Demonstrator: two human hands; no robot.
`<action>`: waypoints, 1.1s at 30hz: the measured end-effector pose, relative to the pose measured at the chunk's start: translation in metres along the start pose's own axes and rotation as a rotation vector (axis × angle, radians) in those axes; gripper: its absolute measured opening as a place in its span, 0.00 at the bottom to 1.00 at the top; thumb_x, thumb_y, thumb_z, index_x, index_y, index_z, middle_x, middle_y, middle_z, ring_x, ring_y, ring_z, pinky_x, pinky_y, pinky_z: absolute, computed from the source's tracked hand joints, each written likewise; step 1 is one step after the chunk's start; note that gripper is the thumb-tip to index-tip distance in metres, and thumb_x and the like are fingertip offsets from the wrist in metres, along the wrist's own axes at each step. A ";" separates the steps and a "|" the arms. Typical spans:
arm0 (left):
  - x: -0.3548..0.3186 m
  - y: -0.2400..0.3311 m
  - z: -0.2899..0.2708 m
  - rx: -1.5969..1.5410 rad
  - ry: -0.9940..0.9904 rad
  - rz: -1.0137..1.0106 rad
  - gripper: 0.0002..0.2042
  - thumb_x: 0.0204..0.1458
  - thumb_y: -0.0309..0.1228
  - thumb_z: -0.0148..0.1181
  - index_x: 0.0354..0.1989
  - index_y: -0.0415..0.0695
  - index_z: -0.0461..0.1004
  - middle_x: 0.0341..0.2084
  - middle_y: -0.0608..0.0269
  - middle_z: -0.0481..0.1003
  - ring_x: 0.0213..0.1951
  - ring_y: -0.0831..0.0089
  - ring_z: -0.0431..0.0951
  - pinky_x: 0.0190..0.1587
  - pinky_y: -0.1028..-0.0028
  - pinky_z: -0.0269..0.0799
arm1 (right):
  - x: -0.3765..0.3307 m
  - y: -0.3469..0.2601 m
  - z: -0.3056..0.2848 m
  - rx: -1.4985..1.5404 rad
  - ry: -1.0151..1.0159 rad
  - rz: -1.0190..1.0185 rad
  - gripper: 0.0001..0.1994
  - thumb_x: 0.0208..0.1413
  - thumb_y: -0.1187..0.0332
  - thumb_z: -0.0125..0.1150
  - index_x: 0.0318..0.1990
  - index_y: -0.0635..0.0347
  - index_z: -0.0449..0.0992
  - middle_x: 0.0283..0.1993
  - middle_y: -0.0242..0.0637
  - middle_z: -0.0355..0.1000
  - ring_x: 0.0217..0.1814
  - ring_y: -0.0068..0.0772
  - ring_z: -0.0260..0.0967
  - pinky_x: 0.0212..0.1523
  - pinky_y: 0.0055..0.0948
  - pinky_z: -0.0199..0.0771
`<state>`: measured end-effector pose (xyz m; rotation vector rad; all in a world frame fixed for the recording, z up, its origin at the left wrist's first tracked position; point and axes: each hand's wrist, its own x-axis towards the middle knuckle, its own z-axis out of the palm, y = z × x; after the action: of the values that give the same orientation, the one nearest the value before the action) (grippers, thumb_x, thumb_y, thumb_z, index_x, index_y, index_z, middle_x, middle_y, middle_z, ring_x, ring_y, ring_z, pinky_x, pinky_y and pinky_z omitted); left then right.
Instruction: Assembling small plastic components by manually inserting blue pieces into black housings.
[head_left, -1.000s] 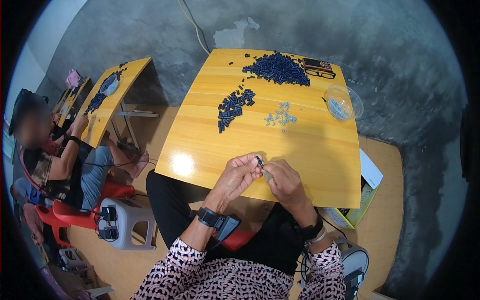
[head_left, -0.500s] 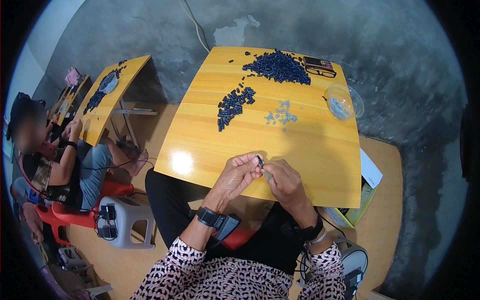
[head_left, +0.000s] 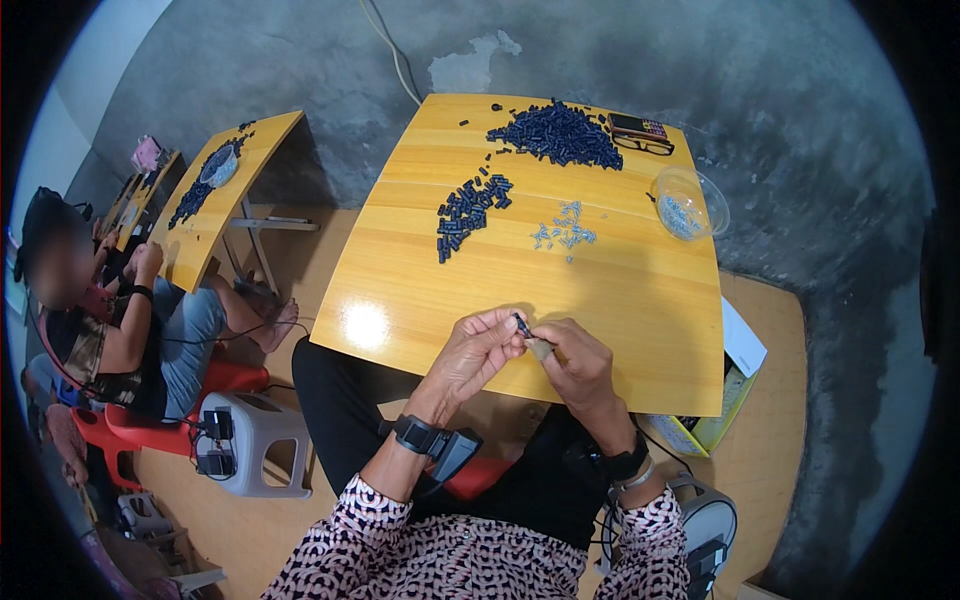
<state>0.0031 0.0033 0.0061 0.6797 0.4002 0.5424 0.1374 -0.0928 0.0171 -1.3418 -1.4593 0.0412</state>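
My left hand (head_left: 468, 356) is closed in a pinch above the near edge of the yellow wooden table (head_left: 400, 290). A small black cylindrical piece (head_left: 521, 325) is held upright and tilted between its thumb and fingertips. My right hand (head_left: 580, 365) is closed too, its fingertips meeting the lower end of that piece. A pale patch (head_left: 541, 348) shows at the right fingers; I cannot tell what it is. Beyond the hands lie a loose cluster of black pieces (head_left: 468, 215) and some small silvery, screw-like bits (head_left: 568, 230).
A large heap of black pieces (head_left: 556, 134) sits at the far edge, beside glasses (head_left: 645, 146) and a keypad phone (head_left: 637, 125). A clear bowl (head_left: 714, 205) holds silvery bits. A yellow-green box (head_left: 730, 410) stands right of the table. Left, a person sits at another table (head_left: 255, 150).
My right hand has shifted slightly right, and its fingers have turned a little around the black piece. The left hand has barely moved.
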 end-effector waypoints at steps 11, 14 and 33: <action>0.000 0.000 0.000 0.011 -0.031 0.007 0.08 0.57 0.28 0.53 0.39 0.35 0.72 0.29 0.64 0.74 0.29 0.82 0.72 0.36 0.82 0.71 | 0.005 0.001 0.001 0.011 -0.042 -0.086 0.10 0.43 0.82 0.59 0.35 0.63 0.71 0.29 0.44 0.69 0.31 0.45 0.69 0.31 0.35 0.70; -0.001 0.001 0.000 -0.009 -0.018 -0.010 0.08 0.57 0.27 0.53 0.40 0.35 0.72 0.29 0.65 0.74 0.29 0.82 0.72 0.37 0.82 0.70 | 0.005 0.005 0.002 0.068 -0.045 -0.025 0.10 0.43 0.82 0.60 0.35 0.62 0.71 0.30 0.43 0.70 0.31 0.44 0.70 0.31 0.33 0.71; 0.000 0.000 -0.003 -0.070 -0.055 -0.007 0.09 0.56 0.26 0.55 0.43 0.35 0.73 0.30 0.64 0.74 0.31 0.80 0.72 0.37 0.82 0.71 | 0.008 0.006 -0.004 0.148 -0.091 0.040 0.07 0.45 0.77 0.63 0.33 0.62 0.73 0.29 0.41 0.72 0.30 0.39 0.72 0.30 0.29 0.71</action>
<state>0.0014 0.0048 0.0035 0.6247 0.3303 0.5271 0.1463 -0.0875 0.0204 -1.2617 -1.4758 0.2351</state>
